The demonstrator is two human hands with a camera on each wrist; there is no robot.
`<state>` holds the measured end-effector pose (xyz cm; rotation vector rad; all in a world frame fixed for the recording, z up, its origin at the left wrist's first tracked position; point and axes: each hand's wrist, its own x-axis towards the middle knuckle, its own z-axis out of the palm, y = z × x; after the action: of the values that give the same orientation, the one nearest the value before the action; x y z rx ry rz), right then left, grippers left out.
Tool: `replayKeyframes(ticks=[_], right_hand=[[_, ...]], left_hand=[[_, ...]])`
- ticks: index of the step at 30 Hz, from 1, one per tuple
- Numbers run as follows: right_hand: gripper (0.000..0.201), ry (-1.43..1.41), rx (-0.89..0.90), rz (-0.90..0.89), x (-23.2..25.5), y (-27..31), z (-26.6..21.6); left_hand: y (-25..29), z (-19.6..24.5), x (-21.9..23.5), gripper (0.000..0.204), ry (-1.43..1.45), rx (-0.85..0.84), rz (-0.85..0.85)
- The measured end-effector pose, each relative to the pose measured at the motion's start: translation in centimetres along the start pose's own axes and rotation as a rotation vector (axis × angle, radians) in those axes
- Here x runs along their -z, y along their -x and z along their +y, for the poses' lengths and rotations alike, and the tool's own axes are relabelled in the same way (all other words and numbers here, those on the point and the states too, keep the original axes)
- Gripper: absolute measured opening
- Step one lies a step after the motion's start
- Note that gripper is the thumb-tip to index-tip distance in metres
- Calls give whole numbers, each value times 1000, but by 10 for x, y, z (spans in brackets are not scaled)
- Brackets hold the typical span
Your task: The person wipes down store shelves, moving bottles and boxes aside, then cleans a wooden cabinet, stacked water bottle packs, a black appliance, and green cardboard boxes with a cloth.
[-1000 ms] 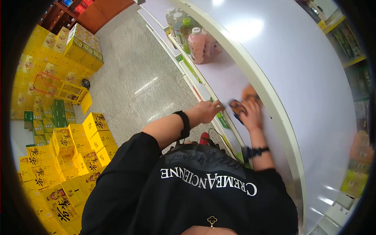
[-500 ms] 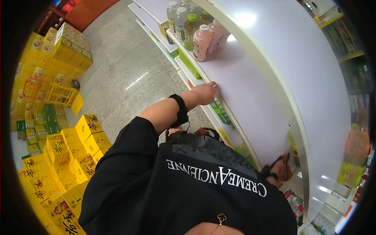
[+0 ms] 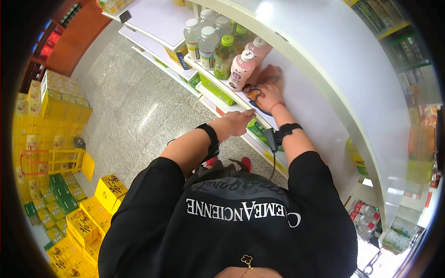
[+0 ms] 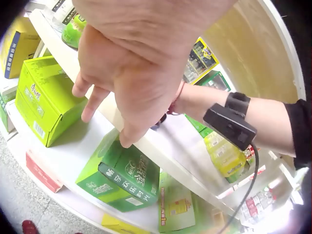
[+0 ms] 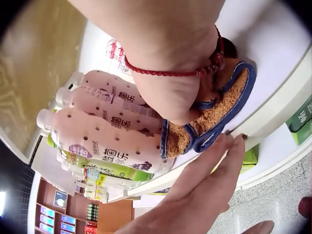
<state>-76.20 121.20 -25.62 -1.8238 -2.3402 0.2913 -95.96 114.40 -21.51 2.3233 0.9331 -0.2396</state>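
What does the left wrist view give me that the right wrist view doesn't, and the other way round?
Only the left wrist view: the black camera block strapped to the right forearm, and a reddish box low on the shelving.

Only the right wrist view: the pink bottles, and the right hand gripping the brown, blue-edged cloth clearly beside them.

Both: the left hand at the shelf's front edge, and the red bracelet on the right wrist.

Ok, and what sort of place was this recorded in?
Probably a shop, perhaps a small grocery: drink bottles stand grouped on a white shelf, boxed goods sit on the level below, and yellow cartons are stacked on the floor.
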Motion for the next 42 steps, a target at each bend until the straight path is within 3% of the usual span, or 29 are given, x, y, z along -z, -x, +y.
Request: replayKeyframes(ticks=[4,6,9,11,12,13,14,16,17,18,19,20,21,22,23,24,26,28,29,31,34,37,42], right_hand=[[39,-60,-63,36,9,17,-17],[40,-85,-11,50,17,46,1],[37,-32,-192,193,22,128,44],[40,-30,-327,233,26,200,90],[43,-138,-585,245,42,236,90],[45,1,-543,285,30,281,130],[47,-76,-732,236,49,313,135],[45,22,-986,300,23,397,202],[45,19,-991,303,14,417,231],[45,-51,-1144,273,7,435,258],[46,-123,-1301,238,19,433,247],[49,2,-1401,191,24,419,240],[52,159,-1478,112,71,353,165],[57,212,-1500,57,101,307,123],[62,204,-1453,-19,126,261,90],[54,265,-1184,117,47,258,156],[39,50,-739,177,60,192,98],[35,-64,-314,-39,36,131,77],[34,-33,-125,-12,37,117,53],[35,-53,-11,-203,72,94,12],[38,-100,49,-267,59,68,27],[39,-86,-57,-234,54,70,67],[44,-100,-393,20,69,170,162]], left_hand=[[1,5,8,67,-74,-9,-26],[-2,2,7,68,-84,-34,-35],[-6,-2,12,69,-65,-82,-39],[-9,-2,12,69,-80,-68,-60],[-8,2,18,66,-92,-48,-99],[-9,3,17,66,-91,-59,-110],[-10,2,17,65,-98,-60,-110],[-11,3,15,65,-108,-58,-100],[-13,4,15,65,-113,-60,-102],[-14,5,15,66,-116,-32,-105],[-15,7,13,67,-119,-6,-113],[-16,9,11,66,-124,-1,-105],[-14,13,12,66,-130,-9,-113],[-13,18,16,65,-143,-8,-117],[-14,23,19,63,-160,-3,-118],[-16,27,19,61,-166,24,-116],[-22,32,15,62,-216,68,-117],[-24,35,7,66,-267,107,-102],[-23,36,3,66,-293,109,-106],[-23,39,3,70,-237,159,-115],[-18,64,18,75,-293,220,-183],[-22,55,10,78,-330,219,-198],[-25,53,11,76,-317,202,-192]])
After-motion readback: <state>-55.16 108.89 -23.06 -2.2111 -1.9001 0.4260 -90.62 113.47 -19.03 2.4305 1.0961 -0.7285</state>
